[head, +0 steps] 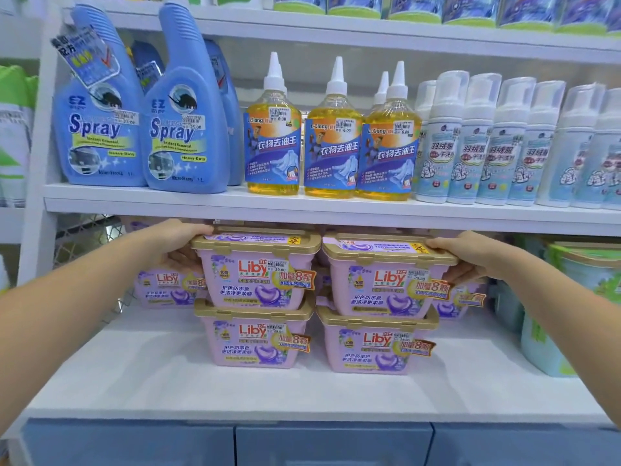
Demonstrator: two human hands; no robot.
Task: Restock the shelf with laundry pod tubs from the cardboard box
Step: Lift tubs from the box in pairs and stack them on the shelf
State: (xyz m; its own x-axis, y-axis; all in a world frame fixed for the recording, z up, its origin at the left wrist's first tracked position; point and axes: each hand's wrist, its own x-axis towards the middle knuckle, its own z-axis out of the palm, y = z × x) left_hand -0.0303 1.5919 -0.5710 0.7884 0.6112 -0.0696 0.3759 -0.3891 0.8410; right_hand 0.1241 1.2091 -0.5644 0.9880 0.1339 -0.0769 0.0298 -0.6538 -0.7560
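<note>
Both bare arms reach forward, the left hand and right hand each with its grip closed on the outer side of the upper tub pair.

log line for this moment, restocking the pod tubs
step: seating top tubs | left hand: on left top tub | right hand: on right top tub | stacks: two high | box: unseen

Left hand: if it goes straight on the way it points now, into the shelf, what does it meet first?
Probably the purple tub at the back, behind the front stack. The left hand grips the top left tub at its side and points inward. Depth is unclear here.
</note>
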